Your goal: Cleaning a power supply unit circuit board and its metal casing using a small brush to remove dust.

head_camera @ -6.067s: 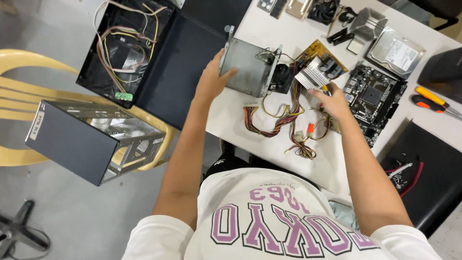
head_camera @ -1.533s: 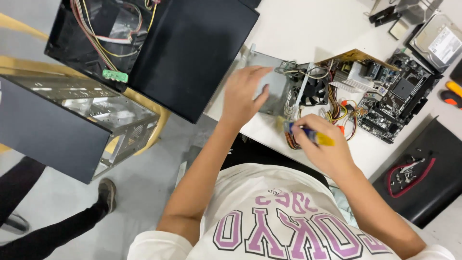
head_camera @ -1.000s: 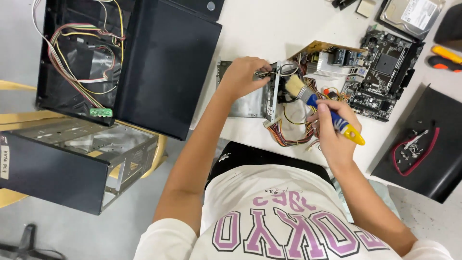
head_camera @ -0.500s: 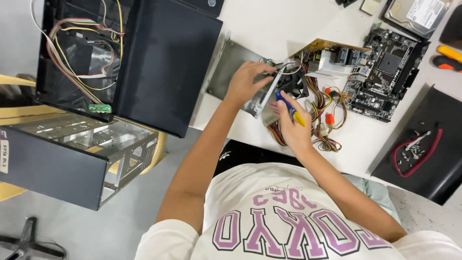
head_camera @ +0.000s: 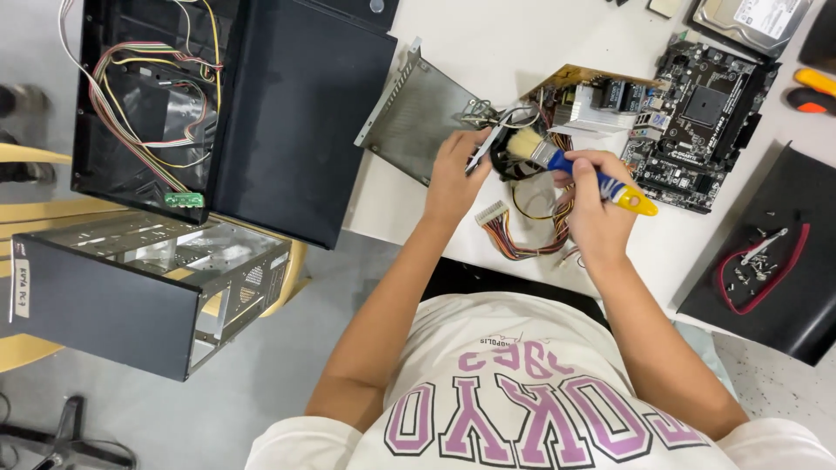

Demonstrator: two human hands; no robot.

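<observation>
Grey metal power supply (head_camera: 418, 117), opened on the white table (head_camera: 488, 35), being brushed.

Since half a second earlier, the right hand (head_camera: 592, 204) had swung outward, fist closed around a blue-and-yellow brush (head_camera: 575, 165), bristles at the fan. The left hand (head_camera: 455, 170) pinched the casing's edge. Motherboard (head_camera: 701, 122) lay just right; bare tabletop stayed open above.

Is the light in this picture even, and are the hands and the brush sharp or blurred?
Head view: light is even and soft, with faint shadows on the white table; the brush, left hand and right hand are sharp; straight edges bend slightly near the frame borders.
</observation>
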